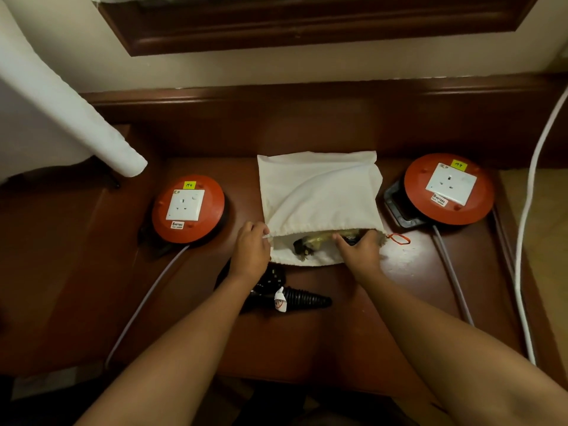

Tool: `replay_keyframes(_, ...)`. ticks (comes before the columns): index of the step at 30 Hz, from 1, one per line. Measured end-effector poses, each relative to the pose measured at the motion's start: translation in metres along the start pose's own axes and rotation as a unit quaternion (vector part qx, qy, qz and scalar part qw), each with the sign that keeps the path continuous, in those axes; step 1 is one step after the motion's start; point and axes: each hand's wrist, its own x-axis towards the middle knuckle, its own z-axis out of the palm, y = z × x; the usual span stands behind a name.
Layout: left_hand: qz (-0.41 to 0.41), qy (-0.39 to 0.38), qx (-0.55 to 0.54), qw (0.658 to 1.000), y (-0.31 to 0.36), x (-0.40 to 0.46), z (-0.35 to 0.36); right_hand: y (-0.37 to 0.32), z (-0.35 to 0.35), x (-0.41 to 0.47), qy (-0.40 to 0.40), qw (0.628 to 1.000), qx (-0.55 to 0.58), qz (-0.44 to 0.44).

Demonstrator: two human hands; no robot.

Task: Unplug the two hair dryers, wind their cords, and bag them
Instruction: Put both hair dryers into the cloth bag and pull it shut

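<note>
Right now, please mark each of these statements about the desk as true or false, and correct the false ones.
1. A plug sits in the left red reel's socket. False: the left red reel shows a bare socket.
2. The left hand holds the white bag at its mouth. True.
3. The right hand rests on the right red reel. False: it reaches into the bag's mouth.
4. A black hair dryer lies on the desk outside the bag. True.
5. The bag's mouth faces the wall. False: it faces the person.

A hotel-like bedroom: dark wooden desk (338, 318), framed mirror (307, 29), white bedding (61, 103).
</note>
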Motion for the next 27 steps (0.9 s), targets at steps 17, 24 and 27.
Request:
replay_keyframes(17, 0.205, -0.063, 0.295, 0.931, 0.049, -0.001, 0.044, 0.051, -0.023, -0.022, -0.077, 0.976, -0.165, -0.122)
replay_keyframes(24, 0.203, -0.081, 0.317, 0.923, 0.060, 0.024, 0.053, 0.050, -0.024, -0.020, -0.070, 0.975, -0.156, -0.139)
replay_keyframes(27, 0.199, -0.108, 0.288, 0.930, 0.059, 0.025, 0.054, 0.049, -0.026, -0.020, -0.054, 0.973, -0.141, -0.175)
